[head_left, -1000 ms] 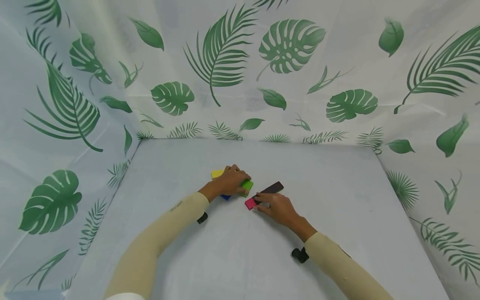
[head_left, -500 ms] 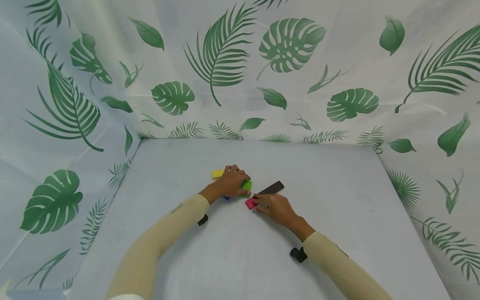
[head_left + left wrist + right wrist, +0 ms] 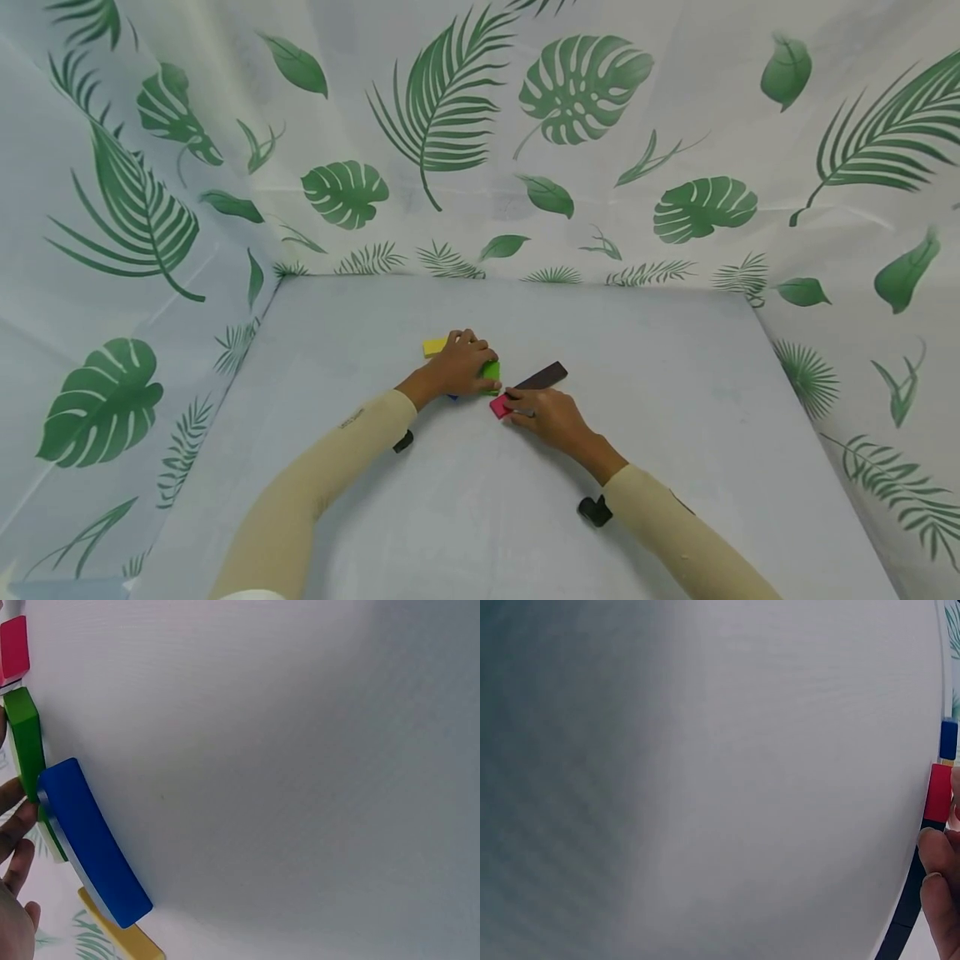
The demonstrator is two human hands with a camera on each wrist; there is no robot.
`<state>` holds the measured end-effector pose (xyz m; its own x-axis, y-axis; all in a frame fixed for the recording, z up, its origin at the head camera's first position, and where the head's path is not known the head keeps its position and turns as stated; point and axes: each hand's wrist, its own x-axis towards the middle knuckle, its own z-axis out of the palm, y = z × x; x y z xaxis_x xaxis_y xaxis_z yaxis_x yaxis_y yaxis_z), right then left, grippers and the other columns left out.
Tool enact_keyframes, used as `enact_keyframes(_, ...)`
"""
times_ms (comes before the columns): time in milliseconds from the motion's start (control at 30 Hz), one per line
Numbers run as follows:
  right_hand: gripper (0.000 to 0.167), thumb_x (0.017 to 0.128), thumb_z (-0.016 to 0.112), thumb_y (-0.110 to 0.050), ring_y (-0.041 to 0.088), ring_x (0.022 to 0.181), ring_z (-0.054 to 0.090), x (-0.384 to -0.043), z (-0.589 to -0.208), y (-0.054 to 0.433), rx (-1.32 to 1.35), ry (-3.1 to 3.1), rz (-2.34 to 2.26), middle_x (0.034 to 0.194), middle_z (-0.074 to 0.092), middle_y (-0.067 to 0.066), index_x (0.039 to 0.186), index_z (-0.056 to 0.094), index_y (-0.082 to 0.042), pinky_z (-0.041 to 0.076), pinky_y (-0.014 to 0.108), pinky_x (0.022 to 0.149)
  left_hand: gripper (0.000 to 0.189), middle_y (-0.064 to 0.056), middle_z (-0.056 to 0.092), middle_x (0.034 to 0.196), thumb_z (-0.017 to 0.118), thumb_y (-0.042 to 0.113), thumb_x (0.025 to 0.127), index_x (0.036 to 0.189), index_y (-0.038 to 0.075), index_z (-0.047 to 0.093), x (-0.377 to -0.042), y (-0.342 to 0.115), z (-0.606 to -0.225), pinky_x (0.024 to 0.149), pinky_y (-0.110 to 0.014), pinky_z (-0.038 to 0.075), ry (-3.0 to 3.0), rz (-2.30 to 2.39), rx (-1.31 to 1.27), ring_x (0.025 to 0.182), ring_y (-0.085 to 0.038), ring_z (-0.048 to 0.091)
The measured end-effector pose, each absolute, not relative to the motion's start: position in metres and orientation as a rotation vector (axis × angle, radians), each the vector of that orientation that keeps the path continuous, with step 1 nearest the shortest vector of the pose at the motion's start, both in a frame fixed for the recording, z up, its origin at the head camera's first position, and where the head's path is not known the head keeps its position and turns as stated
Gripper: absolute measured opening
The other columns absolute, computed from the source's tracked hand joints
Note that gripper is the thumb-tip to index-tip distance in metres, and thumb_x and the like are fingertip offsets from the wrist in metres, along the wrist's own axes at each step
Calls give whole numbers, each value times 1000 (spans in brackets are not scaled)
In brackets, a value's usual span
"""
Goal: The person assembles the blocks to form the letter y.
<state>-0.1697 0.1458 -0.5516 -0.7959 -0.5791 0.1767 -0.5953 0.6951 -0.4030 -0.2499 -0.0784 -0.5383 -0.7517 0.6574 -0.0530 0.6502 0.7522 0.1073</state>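
My left hand [image 3: 459, 367] holds a green block [image 3: 491, 375] near the middle of the table, thumb on the near side and fingers over the far side. In the left wrist view a blue block [image 3: 94, 840] lies right beside the green one, with a yellow block [image 3: 127, 934] at its far end. In the head view the blue block is mostly hidden under that hand. My right hand [image 3: 553, 414] pinches a red block [image 3: 498, 406], close to the green block's near end. A dark bar [image 3: 546, 376] stretches away behind the right fingers, its end against the red block [image 3: 938, 791].
The pale table [image 3: 450, 517] extends around both hands. White sheeting [image 3: 465, 225] printed with green leaves rises at the back and sides. A small black camera [image 3: 595, 511] hangs at the right wrist, another [image 3: 403, 441] at the left.
The green block has turned straighter and shifted slightly left with my left hand, and less of the blue block shows. My right hand has edged slightly left, while the red block stays nearly in place.
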Motion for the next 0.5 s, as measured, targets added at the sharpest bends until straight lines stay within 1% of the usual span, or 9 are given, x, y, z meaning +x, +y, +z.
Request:
enact_keyframes(233,32,85,80,-26,20,90,75,-170,-553,144,983,-2872,728,127,70,6,113,77,-10,38,15,53,59,2,65,126,55,65,94,131,21,64,-251,-83,-539,109,-50,34,2857,93,1042,119,-22,50)
enact_keyframes(333,32,85,80,-27,16,85,74,-170,-553,143,973,-2879,730,127,70,6,113,77,-11,37,15,51,57,2,67,123,57,64,93,128,20,66,-251,-85,-539,108,-51,34,2861,113,1030,115,-22,51)
enact_keyframes(500,32,85,80,-26,8,74,68,-170,-552,143,964,-2885,717,126,70,6,113,77,-11,34,15,49,55,2,69,117,58,63,93,126,19,67,-250,-88,-539,106,-49,35,2868,120,1014,109,-21,52)
